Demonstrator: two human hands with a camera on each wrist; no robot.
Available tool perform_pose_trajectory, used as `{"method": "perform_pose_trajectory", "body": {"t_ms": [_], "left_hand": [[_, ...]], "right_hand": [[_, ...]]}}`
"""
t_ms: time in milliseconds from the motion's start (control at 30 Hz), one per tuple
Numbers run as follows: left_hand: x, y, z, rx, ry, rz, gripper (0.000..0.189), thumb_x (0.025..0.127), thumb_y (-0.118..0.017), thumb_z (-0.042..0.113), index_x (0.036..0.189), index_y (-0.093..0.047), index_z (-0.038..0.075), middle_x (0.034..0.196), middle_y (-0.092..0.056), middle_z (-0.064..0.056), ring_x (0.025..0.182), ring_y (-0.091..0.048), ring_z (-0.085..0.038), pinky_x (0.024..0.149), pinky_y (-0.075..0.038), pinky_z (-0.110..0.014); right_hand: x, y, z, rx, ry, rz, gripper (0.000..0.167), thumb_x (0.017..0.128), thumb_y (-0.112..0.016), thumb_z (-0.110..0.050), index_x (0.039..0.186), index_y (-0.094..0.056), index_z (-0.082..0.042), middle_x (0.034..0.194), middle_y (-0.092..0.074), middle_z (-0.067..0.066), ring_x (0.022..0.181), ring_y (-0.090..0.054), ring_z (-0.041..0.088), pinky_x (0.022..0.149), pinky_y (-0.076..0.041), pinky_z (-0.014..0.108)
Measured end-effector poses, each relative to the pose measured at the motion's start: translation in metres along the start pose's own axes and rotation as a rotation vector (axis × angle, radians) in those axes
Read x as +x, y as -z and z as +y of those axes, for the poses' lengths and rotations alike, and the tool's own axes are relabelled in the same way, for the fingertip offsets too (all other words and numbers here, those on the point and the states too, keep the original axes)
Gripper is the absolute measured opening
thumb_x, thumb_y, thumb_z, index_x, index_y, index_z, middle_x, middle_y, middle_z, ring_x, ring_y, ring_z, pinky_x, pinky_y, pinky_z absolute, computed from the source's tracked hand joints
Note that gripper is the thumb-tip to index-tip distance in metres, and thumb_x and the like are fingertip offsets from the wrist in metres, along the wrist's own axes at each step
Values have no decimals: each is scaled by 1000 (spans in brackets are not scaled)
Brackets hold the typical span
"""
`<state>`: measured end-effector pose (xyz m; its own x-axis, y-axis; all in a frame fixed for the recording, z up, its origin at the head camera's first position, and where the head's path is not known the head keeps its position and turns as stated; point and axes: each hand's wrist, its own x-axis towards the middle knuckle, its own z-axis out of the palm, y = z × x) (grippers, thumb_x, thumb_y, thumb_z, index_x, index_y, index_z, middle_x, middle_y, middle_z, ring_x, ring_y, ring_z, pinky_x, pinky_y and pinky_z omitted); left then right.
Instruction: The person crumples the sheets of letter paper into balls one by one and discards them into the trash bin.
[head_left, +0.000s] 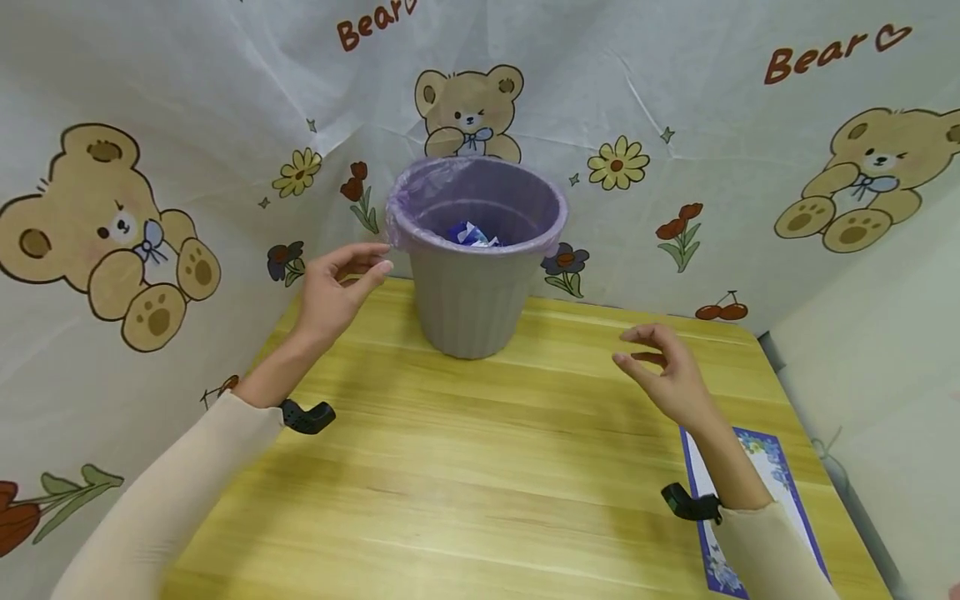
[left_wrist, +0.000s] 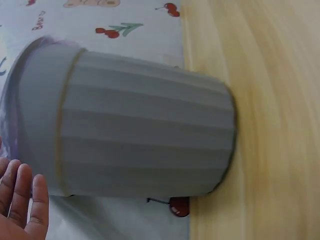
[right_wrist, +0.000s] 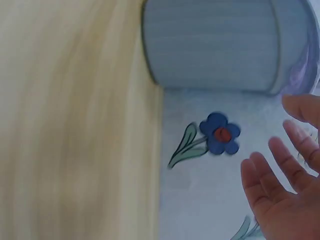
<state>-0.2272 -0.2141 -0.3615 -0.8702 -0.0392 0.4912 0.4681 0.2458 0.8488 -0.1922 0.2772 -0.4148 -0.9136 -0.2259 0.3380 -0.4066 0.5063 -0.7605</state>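
A grey ribbed trash can (head_left: 472, 300) stands upright at the back of the wooden table. A thin purple trash bag (head_left: 420, 187) lines it and folds over its rim. Crumpled blue and white wrappers (head_left: 472, 235) lie inside. My left hand (head_left: 337, 287) hovers at the can's left, fingertips close to the rim; whether they touch the bag I cannot tell. In the left wrist view, the can (left_wrist: 145, 125) fills the middle beside those fingers. My right hand (head_left: 667, 375) is in the air right of the can, apart from it, thumb and fingers spread around nothing.
A white sheet with a purple flowered border (head_left: 776, 467) lies at the table's right, partly under my right forearm. Behind the wooden table (head_left: 450, 467) hangs a bear-print cloth (head_left: 555, 100). Each wrist wears a black camera (head_left: 307, 417).
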Motion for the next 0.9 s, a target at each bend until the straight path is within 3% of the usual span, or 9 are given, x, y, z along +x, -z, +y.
{"method": "perform_pose_trajectory", "body": {"t_ms": [167, 333, 400, 467, 533, 600, 700, 767, 900], "left_hand": [[-25, -13, -15, -32, 60, -62, 27, 102, -77, 18, 127, -78, 9, 103, -75, 12, 95, -72, -7, 82, -63, -17], [-54, -18, -21, -78, 110, -136, 26, 103, -75, 16, 127, -77, 6, 109, -77, 11, 98, -73, -8, 85, -65, -21], [-67, -18, -23, -86, 133, -163, 26, 103, -74, 15, 128, -77, 7, 113, -77, 11, 101, -74, -8, 86, -65, -21], [-80, -18, -26, -86, 161, -184, 26, 104, -74, 16, 128, -77, 7, 116, -77, 10, 105, -73, -8, 88, -64, -21], [-93, -18, -31, -83, 191, -195, 27, 104, -74, 16, 129, -76, 7, 118, -77, 8, 106, -72, -7, 88, -64, -20], [-107, -19, -36, -83, 220, -203, 28, 104, -73, 16, 130, -75, 6, 120, -76, 4, 107, -72, -7, 89, -64, -20], [-126, -22, -44, -82, 266, -218, 28, 105, -72, 17, 131, -75, 7, 124, -76, -3, 108, -71, -7, 90, -63, -21], [-136, -25, -49, -95, 285, -239, 26, 105, -72, 16, 129, -76, 8, 126, -75, -9, 109, -71, -7, 91, -64, -23], [-152, -29, -55, -109, 286, -275, 23, 106, -70, 13, 126, -77, 8, 128, -73, -20, 109, -72, -8, 90, -65, -25]], "right_hand": [[-49, 16, 30, -80, -102, -98, 27, 104, -73, -15, 128, -63, -8, 131, -62, 10, 121, -56, -6, 99, -51, 10], [-96, 39, 41, -178, -260, -256, 54, 103, -75, -32, 149, -55, -11, 151, -58, 13, 137, -55, 24, 99, -48, 9], [-116, 48, 44, -206, -328, -272, 63, 102, -77, -35, 154, -51, -11, 156, -55, 16, 140, -51, 38, 97, -50, 9], [-134, 56, 48, -239, -389, -265, 69, 100, -79, -37, 156, -50, -11, 158, -52, 19, 141, -49, 44, 93, -51, 10], [-149, 63, 53, -285, -455, -254, 73, 97, -81, -40, 156, -50, -10, 158, -51, 24, 140, -48, 48, 93, -57, 18], [-161, 71, 57, -333, -517, -247, 78, 95, -83, -44, 156, -49, -9, 158, -49, 29, 140, -48, 51, 100, -61, 35], [-173, 80, 65, -405, -592, -256, 91, 92, -84, -51, 159, -43, -5, 159, -43, 37, 139, -44, 57, 106, -53, 66], [-181, 86, 71, -441, -646, -272, 101, 90, -84, -55, 162, -36, -3, 162, -34, 42, 141, -38, 63, 106, -43, 81], [-201, 92, 89, -522, -702, -298, 113, 88, -83, -61, 165, -26, 0, 160, -24, 48, 138, -29, 70, 105, -35, 89]]}}
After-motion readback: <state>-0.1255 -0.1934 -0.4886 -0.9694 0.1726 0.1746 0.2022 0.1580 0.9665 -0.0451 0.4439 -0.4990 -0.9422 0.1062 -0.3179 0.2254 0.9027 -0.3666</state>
